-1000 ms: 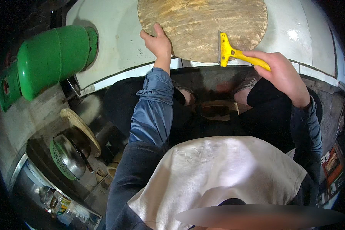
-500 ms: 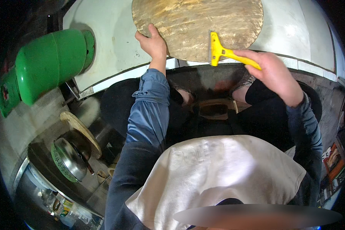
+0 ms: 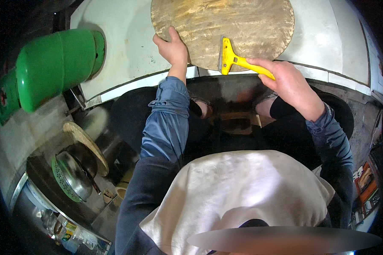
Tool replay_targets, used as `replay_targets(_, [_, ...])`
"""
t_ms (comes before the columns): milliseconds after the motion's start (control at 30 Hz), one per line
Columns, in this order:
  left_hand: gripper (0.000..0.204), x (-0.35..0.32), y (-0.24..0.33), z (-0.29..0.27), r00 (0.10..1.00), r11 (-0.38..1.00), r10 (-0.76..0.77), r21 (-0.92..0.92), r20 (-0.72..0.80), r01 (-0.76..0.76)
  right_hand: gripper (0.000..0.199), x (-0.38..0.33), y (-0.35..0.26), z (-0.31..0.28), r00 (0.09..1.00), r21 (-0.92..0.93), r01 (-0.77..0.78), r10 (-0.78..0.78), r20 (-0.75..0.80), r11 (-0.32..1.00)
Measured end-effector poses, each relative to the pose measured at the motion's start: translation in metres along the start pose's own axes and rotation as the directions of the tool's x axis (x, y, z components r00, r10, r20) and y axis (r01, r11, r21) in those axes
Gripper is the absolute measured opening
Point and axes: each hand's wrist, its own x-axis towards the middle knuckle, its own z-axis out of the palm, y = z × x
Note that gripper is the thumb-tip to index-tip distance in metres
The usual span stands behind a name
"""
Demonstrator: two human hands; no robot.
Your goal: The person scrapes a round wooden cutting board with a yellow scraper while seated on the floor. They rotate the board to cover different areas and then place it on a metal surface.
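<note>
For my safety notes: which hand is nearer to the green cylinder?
Left. The left hand is at the edge of the board, right of the cylinder; the right hand, holding the scraper, is farther right.

Left head-worn fisheye camera looks steeply down from above.
Its wide, close view runs from the wearer's pale top (image 3: 238, 191) at bottom to the left hand (image 3: 173, 52), right hand (image 3: 290, 85) and table (image 3: 119, 53) up top.
</note>
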Motion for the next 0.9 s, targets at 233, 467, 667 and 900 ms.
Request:
replay_targets(233, [0.056, -0.003, -0.006, -0.001, 0.998, 0.997, 0.065, -0.042, 0.01, -0.064, 0.037, -0.011, -0.002, -0.021, 0.994, -0.024, -0.109, 0.109, -0.008, 0.994])
replay_targets(467, [0.056, -0.003, 0.01, 0.0, 0.999, 0.997, -0.011, -0.077, 0.043, 0.015, 0.035, -0.016, 0.008, -0.014, 0.996, -0.041, -0.03, 0.027, -0.081, 0.999])
replay_targets(667, [0.05, 0.004, -0.002, 0.004, 0.999, 0.999, 0.0, 0.039, -0.041, 0.001, 0.042, -0.017, 0.0, 0.009, 0.998, 0.077, -0.03, 0.034, -0.047, 0.997])
replay_targets(900, [0.049, -0.001, 0.0, -0.001, 1.0, 0.993, 0.004, -0.114, -0.01, -0.005, 0.039, -0.012, -0.002, -0.01, 1.0, -0.055, 0.003, -0.004, -0.006, 0.999])
